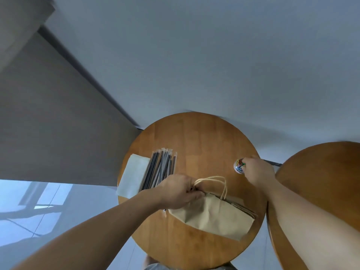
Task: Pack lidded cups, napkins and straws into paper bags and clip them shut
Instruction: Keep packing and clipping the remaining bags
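Observation:
A brown paper bag (214, 217) lies on its side on the round wooden table (204, 137), its twine handles toward the table's middle. My left hand (177, 191) pinches the bag's folded top edge by the handles. My right hand (257, 170) reaches into a small round container of coloured clips (238, 166) at the table's right edge; its fingertips are among the clips, and I cannot tell whether they hold one. Wrapped straws (161, 168) lie in a fan at the left, next to a stack of white napkins (134, 174). No cups are in view.
A second round wooden table (321, 172) stands close on the right, under my right forearm. A pale wall rises behind both tables, and a grey panel stands to the left. Glossy tiled floor shows at the lower left.

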The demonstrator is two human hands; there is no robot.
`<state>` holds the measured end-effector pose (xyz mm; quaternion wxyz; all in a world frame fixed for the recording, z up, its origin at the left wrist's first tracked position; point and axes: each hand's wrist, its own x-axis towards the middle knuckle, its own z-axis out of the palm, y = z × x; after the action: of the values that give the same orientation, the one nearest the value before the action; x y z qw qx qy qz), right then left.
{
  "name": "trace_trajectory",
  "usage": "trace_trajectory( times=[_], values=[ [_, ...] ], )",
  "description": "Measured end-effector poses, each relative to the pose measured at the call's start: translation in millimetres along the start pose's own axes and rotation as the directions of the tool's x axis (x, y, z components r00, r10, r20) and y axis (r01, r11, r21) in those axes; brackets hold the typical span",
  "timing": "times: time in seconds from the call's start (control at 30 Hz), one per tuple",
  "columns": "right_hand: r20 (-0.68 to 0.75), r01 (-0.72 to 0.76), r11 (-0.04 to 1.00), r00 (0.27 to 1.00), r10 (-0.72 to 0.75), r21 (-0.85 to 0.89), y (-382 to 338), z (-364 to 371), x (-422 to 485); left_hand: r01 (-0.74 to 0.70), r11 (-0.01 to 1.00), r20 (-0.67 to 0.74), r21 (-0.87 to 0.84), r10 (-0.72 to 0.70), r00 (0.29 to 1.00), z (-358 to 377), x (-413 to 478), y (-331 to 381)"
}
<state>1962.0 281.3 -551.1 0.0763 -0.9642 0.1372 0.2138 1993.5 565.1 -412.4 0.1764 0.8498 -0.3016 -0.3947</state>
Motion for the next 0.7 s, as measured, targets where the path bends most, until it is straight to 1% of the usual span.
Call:
trace_trajectory(
  times=[0.2, 0.27, 0.4, 0.53, 0.7],
  values=[
    [0.005, 0.070, 0.993, 0.998, -0.070, -0.094, -0.7, 7.1, 9.5, -0.001, 1.000, -0.010, -0.027, 0.001, 1.000, 1.5, 0.1, -2.3],
    [0.005, 0.080, 0.994, 0.997, -0.080, -0.074, -0.4, 6.1, 11.6, -0.003, 0.999, -0.019, -0.047, 0.002, 1.000, 2.4, 0.6, -3.6],
    [0.002, 0.066, 0.996, 0.998, -0.066, 0.058, 1.8, 5.7, 15.1, -0.015, 0.998, -0.026, -0.055, 0.014, 1.000, 3.2, 1.8, -6.4],
    [0.009, 0.050, 0.982, 0.999, -0.052, 0.181, 6.4, 5.8, 18.0, -0.030, 0.999, -0.034, -0.027, 0.029, 0.999, 3.8, 1.1, -8.6],
    [-0.019, -0.022, 0.928, 0.999, 0.031, 0.372, 10.0, 2.6, 14.8, -0.015, 0.998, -0.023, -0.055, 0.014, 1.000, 4.4, 0.0, -8.3]
  ],
)
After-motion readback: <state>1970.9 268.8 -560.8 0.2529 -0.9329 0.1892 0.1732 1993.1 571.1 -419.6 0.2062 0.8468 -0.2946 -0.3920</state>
